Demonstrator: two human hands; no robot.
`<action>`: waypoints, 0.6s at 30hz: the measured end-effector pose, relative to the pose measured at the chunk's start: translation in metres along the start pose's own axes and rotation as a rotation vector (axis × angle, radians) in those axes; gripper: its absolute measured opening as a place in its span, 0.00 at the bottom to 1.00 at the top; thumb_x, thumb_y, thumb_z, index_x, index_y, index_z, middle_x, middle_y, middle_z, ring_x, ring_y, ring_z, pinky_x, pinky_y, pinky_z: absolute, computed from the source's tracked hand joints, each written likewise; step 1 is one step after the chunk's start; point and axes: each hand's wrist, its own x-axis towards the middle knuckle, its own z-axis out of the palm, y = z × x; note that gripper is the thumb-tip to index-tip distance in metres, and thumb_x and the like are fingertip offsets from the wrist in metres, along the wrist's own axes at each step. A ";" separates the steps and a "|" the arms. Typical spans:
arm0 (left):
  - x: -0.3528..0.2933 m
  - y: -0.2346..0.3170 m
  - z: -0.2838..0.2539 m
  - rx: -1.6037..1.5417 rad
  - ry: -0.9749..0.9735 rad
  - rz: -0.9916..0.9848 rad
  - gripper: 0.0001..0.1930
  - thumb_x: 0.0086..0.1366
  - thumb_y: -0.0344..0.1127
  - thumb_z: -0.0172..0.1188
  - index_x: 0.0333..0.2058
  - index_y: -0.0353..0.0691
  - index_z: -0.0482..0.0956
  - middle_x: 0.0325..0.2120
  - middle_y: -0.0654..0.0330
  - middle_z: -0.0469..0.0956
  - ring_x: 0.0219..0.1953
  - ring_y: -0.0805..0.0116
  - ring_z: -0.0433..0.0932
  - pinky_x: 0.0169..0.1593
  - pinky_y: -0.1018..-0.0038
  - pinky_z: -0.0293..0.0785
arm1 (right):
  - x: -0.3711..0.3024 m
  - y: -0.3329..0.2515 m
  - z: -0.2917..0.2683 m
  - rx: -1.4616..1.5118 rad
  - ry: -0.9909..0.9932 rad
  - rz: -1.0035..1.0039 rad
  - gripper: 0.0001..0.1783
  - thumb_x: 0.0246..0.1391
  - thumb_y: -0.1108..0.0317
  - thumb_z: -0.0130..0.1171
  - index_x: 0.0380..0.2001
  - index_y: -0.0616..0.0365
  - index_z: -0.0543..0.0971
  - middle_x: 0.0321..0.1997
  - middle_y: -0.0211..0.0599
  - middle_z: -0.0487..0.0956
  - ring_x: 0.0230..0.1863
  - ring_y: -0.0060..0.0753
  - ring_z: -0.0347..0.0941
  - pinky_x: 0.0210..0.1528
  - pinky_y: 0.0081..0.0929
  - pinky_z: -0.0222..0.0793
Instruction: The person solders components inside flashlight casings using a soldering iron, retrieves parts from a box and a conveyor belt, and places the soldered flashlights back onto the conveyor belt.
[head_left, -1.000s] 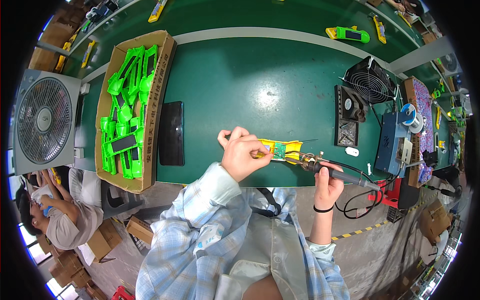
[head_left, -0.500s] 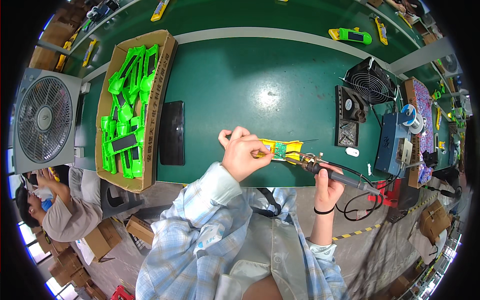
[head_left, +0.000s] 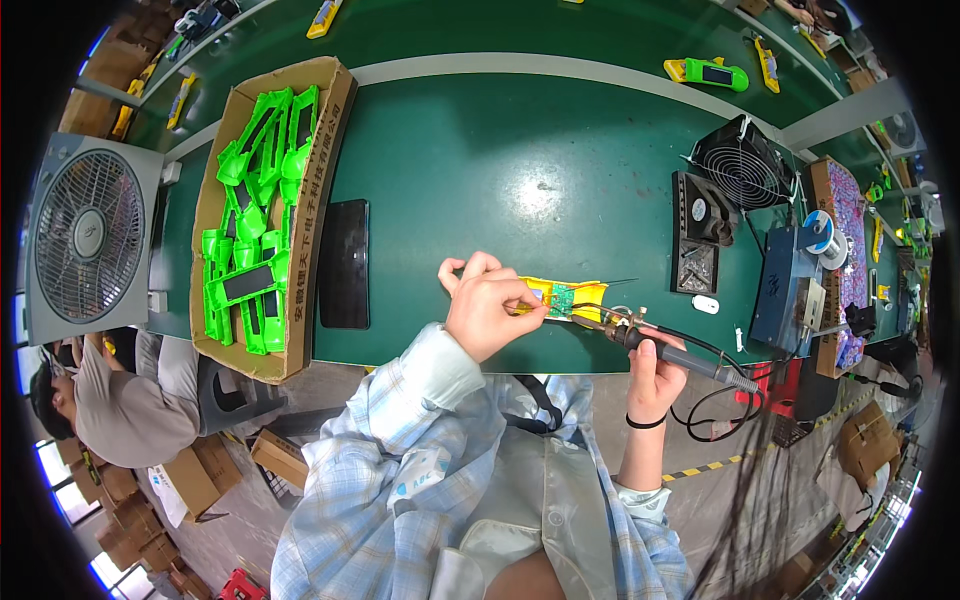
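Note:
A yellow plastic housing (head_left: 592, 294) lies near the table's front edge, with a small green circuit board (head_left: 562, 298) inside it. My left hand (head_left: 490, 308) is closed in a pinch over the housing's left end. What sits between those fingertips is hidden. In my right hand (head_left: 656, 376) is a soldering iron (head_left: 690, 362) with a dark grey handle, held from the right. Its metal front end, with a small fitting on it, reaches to the board's lower right side. Whether the tip touches the board is too small to tell.
Green casings fill a cardboard box (head_left: 318, 190) at left, with a black flat device (head_left: 344, 264) beside it. A black fan (head_left: 742, 168), black tray (head_left: 697, 265), blue soldering station (head_left: 783, 290) and solder spool (head_left: 826, 240) stand right. A large fan (head_left: 90, 235) and a person (head_left: 140, 400) are left.
Both my hands, the iron and the housing stay almost in place. At the far left, the other person has shifted position slightly.

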 end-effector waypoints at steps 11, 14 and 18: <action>-0.001 -0.003 0.000 0.008 -0.012 0.000 0.07 0.39 0.41 0.64 0.13 0.49 0.76 0.12 0.74 0.66 0.31 0.73 0.63 0.43 0.65 0.43 | -0.001 -0.006 0.004 -0.077 0.016 -0.053 0.10 0.49 0.75 0.51 0.37 0.66 0.70 0.32 0.35 0.72 0.28 0.18 0.66 0.32 0.14 0.63; -0.001 -0.003 0.003 0.029 0.010 0.004 0.08 0.38 0.41 0.65 0.12 0.50 0.75 0.12 0.74 0.66 0.32 0.73 0.63 0.43 0.64 0.43 | -0.001 -0.001 0.001 -0.032 0.015 -0.096 0.10 0.49 0.75 0.51 0.37 0.66 0.70 0.33 0.35 0.72 0.28 0.18 0.66 0.32 0.14 0.63; 0.000 -0.003 0.002 0.021 0.014 0.014 0.07 0.37 0.40 0.65 0.13 0.49 0.76 0.11 0.74 0.66 0.31 0.73 0.63 0.42 0.64 0.43 | -0.001 -0.003 0.000 -0.026 -0.018 -0.065 0.10 0.49 0.76 0.51 0.37 0.66 0.70 0.34 0.35 0.72 0.28 0.17 0.66 0.32 0.14 0.63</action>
